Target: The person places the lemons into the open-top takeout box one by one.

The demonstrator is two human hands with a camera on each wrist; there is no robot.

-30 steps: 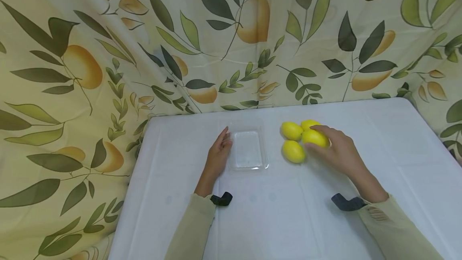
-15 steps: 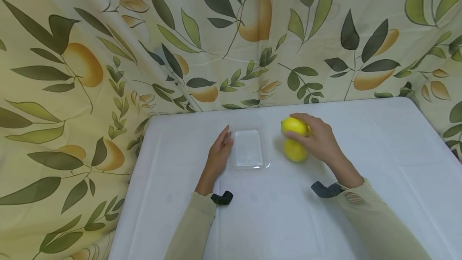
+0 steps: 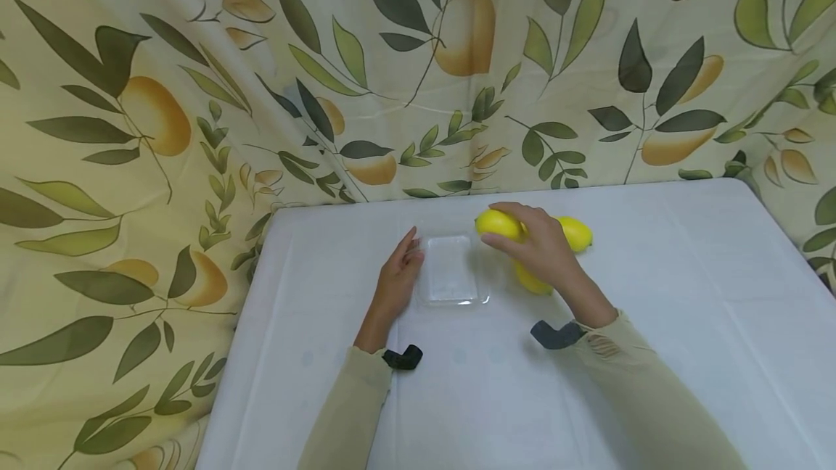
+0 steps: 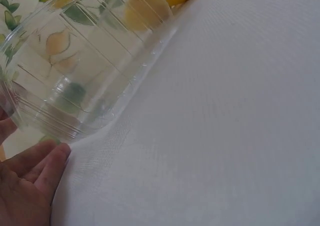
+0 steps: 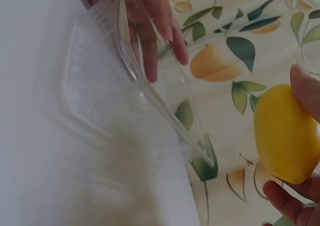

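A yellow lemon (image 3: 498,223) is held between the thumb and fingers of my right hand (image 3: 538,245), above the table and just right of a clear plastic container (image 3: 452,267). The right wrist view shows the lemon (image 5: 284,133) in the grip, fingers on both sides. My left hand (image 3: 397,278) holds the container's left side, thumb and fingers at its rim. In the left wrist view the container wall (image 4: 90,61) rises beside those fingers. Behind my right hand lie another lemon (image 3: 576,234) and a partly hidden lemon (image 3: 532,280).
A white cloth covers the table (image 3: 457,397). Behind and left of it hangs a curtain (image 3: 418,129) printed with leaves and fruit. Dark bands (image 3: 403,358) sit at both wrists.
My right hand has picked a lemon from the group and moved left with it toward the container. My left hand has stayed at the container's side.
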